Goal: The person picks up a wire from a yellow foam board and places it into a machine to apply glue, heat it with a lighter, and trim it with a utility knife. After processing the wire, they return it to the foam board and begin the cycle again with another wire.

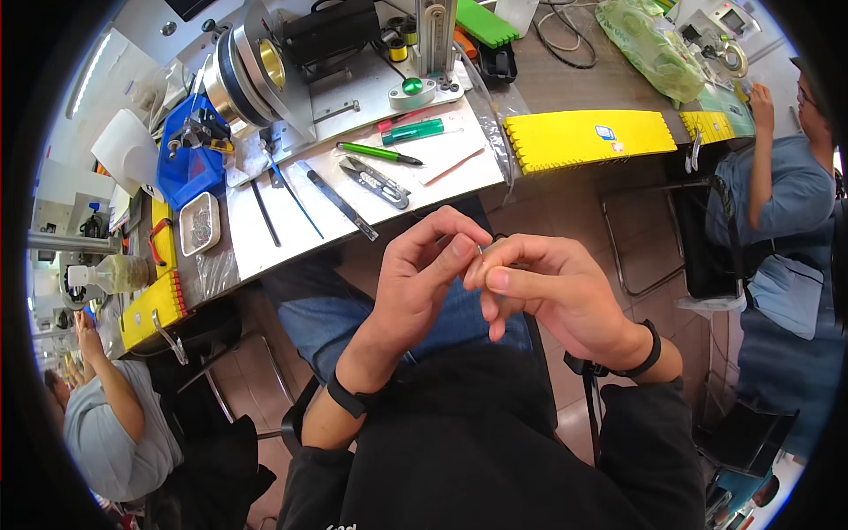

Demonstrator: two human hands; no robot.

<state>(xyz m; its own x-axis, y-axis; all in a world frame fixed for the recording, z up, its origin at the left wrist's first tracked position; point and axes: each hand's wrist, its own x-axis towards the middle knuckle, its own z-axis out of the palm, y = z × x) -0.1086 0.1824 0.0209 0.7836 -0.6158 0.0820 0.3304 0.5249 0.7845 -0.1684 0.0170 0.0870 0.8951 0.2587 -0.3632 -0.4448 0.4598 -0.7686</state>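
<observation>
My left hand (426,268) and my right hand (558,284) meet over my lap, in front of the bench's near edge. Thumb and forefinger are pinched together on each, and the fingertips nearly touch. Between them shows a tiny, thin, pale sliver (480,251); its kind is too small to tell. On the white work surface (274,256) beyond lie a green pen (378,153), a screwdriver with a green handle (413,132), a grey folding tool or cutter (375,182), a flat dark metal strip (340,205) and a thin blue rod (296,199).
A machine with a large round spool (237,81) stands at the back left, beside a blue bin (187,163). A small white tray (183,231) holds tiny parts. Yellow notched panels (592,141) line the bench's edge. One person (773,190) sits at right, another (119,433) at left.
</observation>
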